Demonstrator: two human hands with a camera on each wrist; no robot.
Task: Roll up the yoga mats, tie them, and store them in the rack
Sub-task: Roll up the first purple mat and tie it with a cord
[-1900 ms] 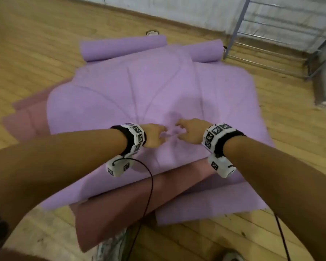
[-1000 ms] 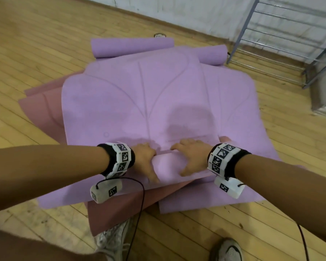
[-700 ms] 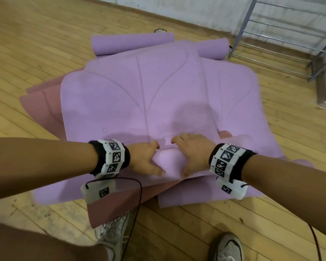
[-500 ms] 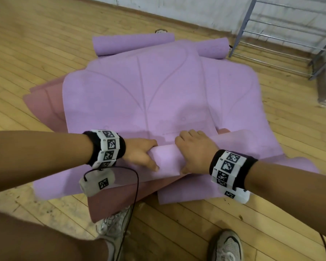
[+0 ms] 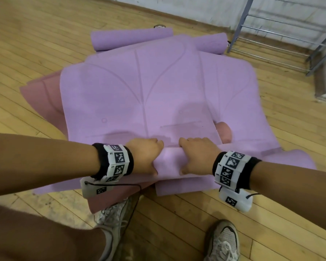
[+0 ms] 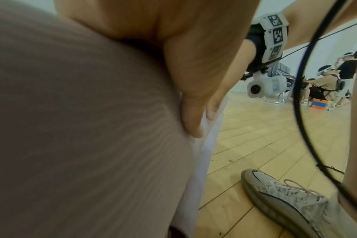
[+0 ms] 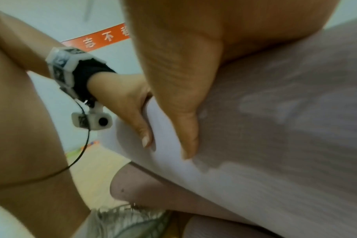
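Looking down from the head camera at a wooden floor point(image 5: 36, 44), where several yoga mats lie in a loose overlapping pile. At the left edge of the pile a dusty pink mat point(image 5: 43, 98) pokes out from beneath the others. Over it lies the top lilac mat point(image 5: 139, 95), spread flat with curved lines pressed into its surface. Its near edge is turned up into a short roll point(image 5: 169, 159), and both hands sit on that roll side by side. The left hand point(image 5: 145, 157) has its fingers curled over the far side of the roll and its thumb pressed against the near side, so it is clamped on the mat. Just right of it, the right hand point(image 5: 196, 155) grips the roll the same way, fingers over the top and thumb on the near face. Each wrist wears a band of black and white markers. Far beyond the flat mat lie two already rolled lilac mats, one to the left point(image 5: 132, 39) and one to the right point(image 5: 211, 43). At the far right stands a grey metal rack point(image 5: 282, 34) against the wall. Near the bottom, two grey trainers point(image 5: 224, 243) stand on the floor
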